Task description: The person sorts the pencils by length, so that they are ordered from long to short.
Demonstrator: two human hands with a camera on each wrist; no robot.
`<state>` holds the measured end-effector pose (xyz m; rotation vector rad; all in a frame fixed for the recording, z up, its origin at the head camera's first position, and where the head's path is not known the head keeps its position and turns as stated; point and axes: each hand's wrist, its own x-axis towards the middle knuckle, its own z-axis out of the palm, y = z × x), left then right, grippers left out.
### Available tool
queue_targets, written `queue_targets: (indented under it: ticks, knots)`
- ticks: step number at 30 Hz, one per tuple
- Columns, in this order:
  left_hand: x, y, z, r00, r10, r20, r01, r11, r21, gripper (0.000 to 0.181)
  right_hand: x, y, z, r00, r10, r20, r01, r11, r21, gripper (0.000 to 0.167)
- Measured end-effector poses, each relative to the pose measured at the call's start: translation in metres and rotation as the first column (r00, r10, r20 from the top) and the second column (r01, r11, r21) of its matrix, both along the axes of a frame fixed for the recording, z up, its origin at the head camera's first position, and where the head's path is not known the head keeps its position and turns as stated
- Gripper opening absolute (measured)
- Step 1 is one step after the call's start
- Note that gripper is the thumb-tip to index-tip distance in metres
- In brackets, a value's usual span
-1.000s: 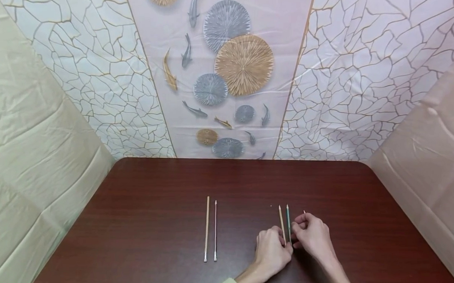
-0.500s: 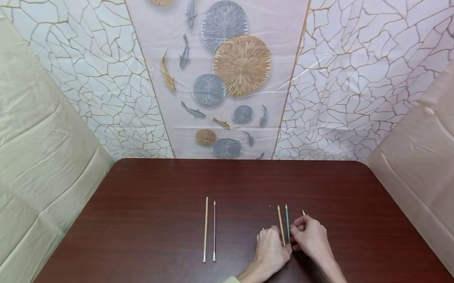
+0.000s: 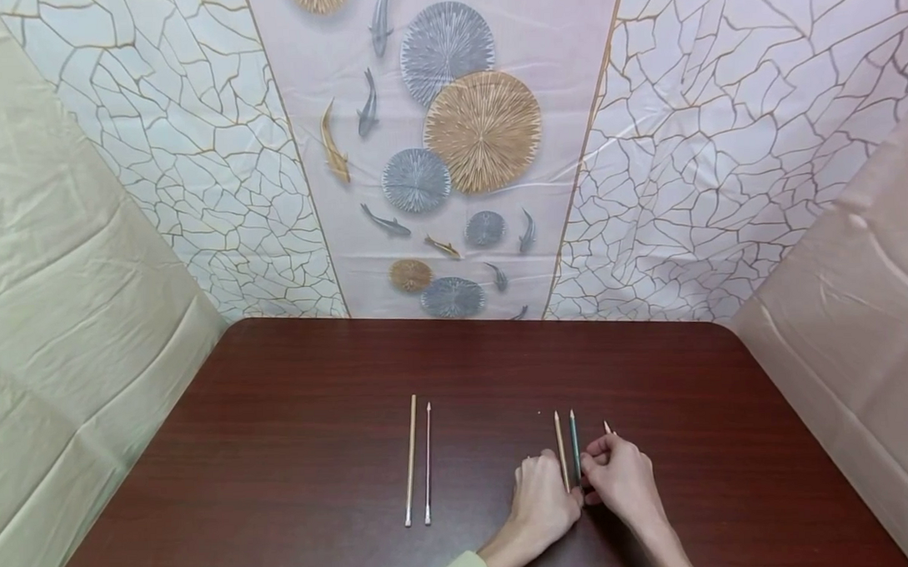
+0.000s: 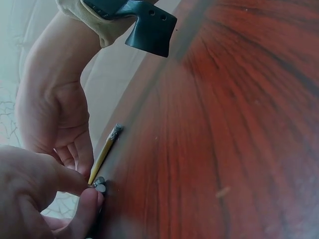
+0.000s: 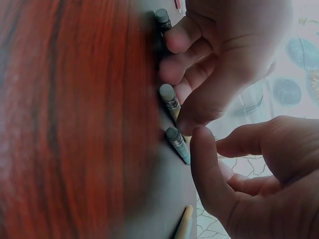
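Note:
In the head view, a tan pencil (image 3: 561,448) and a teal pencil (image 3: 574,438) lie side by side, tips pointing away. My left hand (image 3: 542,493) is over the tan pencil's eraser end, its fingers and thumb on either side of it. A pencil with a dark eraser (image 5: 162,16) lies under its fingers. My right hand (image 3: 623,479), fingers bent, touches the teal pencil's right side. The right wrist view shows the teal pencil's grey eraser (image 5: 173,133) beside both thumbs. Another pencil's tip (image 3: 607,427) shows beyond the right hand; its yellow shaft (image 4: 102,157) appears in the left wrist view.
To the left, a long tan pencil (image 3: 411,460) and a thinner pink-purple pencil (image 3: 429,464) lie parallel on the dark red-brown table (image 3: 294,422). Patterned fabric (image 3: 490,232) hangs behind the table, with plain cloth (image 3: 74,372) at the sides.
Both hands stay almost in place beside the tan and teal pencils. The left hand has shifted slightly, and the whole head view has slid a little.

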<state>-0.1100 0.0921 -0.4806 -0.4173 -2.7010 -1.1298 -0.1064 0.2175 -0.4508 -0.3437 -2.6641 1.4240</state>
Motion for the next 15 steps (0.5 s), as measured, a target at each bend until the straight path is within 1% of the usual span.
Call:
queue_targets:
  ticks: [7, 12, 15]
  knots:
    - [-0.0004, 0.004, 0.0, 0.999, 0.03, 0.033, -0.029, 0.999, -0.012, 0.029, -0.0005, 0.0017, -0.0025, 1.0, -0.006, -0.013, 0.006, 0.999, 0.042, 0.014]
    - [-0.0012, 0.0054, 0.0004, 0.999, 0.04, 0.02, -0.039, 0.999, -0.027, 0.031, 0.0, 0.0032, -0.0031, 1.0, -0.016, -0.025, 0.018, 0.996, 0.088, 0.015]
    - [-0.002, 0.0057, 0.0007, 0.999, 0.04, 0.014, -0.04, 0.999, -0.033, 0.031, 0.0003, 0.0041, -0.0034, 1.0, -0.015, -0.023, 0.018, 0.995, 0.096, 0.016]
